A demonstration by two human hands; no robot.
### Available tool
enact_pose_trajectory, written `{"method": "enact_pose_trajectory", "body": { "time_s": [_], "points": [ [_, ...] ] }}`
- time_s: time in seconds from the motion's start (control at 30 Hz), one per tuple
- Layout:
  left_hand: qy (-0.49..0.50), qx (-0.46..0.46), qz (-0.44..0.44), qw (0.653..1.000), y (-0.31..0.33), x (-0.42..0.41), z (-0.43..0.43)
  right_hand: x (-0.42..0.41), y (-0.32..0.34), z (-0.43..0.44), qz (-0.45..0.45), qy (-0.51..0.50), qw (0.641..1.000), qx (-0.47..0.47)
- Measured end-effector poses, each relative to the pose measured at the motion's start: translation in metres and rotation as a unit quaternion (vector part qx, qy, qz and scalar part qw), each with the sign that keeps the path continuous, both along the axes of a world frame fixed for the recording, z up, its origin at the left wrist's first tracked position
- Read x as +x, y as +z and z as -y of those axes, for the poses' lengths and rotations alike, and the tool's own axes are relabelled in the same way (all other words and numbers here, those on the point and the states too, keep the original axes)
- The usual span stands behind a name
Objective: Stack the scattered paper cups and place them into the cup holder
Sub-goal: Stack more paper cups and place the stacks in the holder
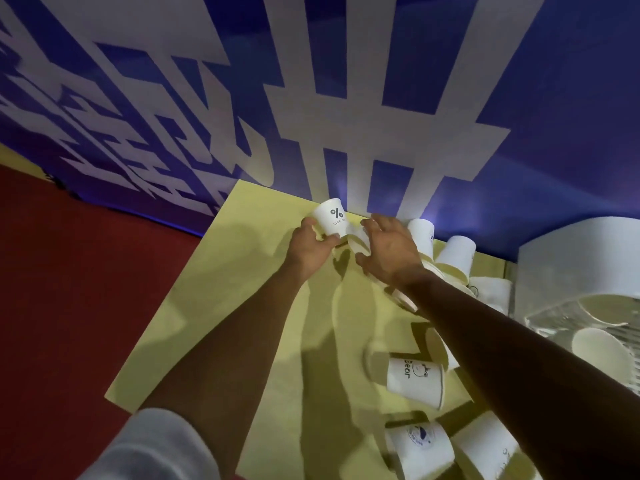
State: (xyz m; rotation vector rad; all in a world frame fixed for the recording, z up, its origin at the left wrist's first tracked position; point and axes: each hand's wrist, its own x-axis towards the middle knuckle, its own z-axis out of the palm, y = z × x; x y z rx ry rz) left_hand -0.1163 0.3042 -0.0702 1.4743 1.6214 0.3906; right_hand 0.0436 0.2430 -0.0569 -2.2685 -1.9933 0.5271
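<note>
In the head view, both arms reach to the far edge of the table (242, 306). The left hand (310, 249) curls its thumb and fingers round the lower part of a white paper cup marked with a percent sign (331, 216). The cup's mouth faces up and away and it leans a little. This looks like a hold meant to steady it as the base of a stack. I cannot tell whether the cup rests on the table or is lifted.

Just beside it, the right hand (391, 251) arches over a second cup (356, 241) with fingers apart and thumb low. It seems placed to bring that cup to the first one. Whether it actually pinches the cup cannot be told from here.

More cups wait to be gathered:
- two far cups (457, 252) just behind the right wrist
- a cup printed "Bear" (414, 379) lying on its side under the right forearm
- a cup with a blue emblem (420, 445) near the bottom edge

At the right edge is a white and clear container (571, 265), probably the cup holder, with cups already in it. It stands well apart from the hands, so the stack will have to travel right.

The table is a flat, pale yellow-green sheet crossed by arm shadows. Beyond it is a red floor (69, 306), and behind it a blue wall (571, 116) with large white lettering. A grey sleeve (156, 445) covers the left upper arm.
</note>
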Motion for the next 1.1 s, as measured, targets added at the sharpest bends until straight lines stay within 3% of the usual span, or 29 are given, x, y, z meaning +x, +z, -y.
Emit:
{"method": "enact_pose_trajectory", "body": {
  "time_s": [0.17,0.43,0.73,1.0,1.1],
  "points": [
    [0.061,-0.041,0.051,0.996,-0.02,0.015,-0.023,-0.008,-0.017,-0.019,0.055,-0.023,0.998,-0.03],
    [0.098,-0.051,0.078,0.991,-0.033,0.031,-0.029,0.0,-0.025,-0.021,0.045,-0.066,0.996,-0.028],
    [0.119,-0.039,0.124,0.984,-0.023,0.004,-0.018,0.005,-0.003,-0.012,-0.085,-0.123,0.989,0.021],
    [0.094,-0.079,0.224,0.967,0.01,-0.018,0.039,0.002,0.037,0.029,-0.245,-0.218,0.941,0.082],
    [0.069,-0.106,0.259,0.958,0.024,-0.013,0.068,0.004,0.05,0.05,-0.252,-0.231,0.935,0.098]
  ]
}}
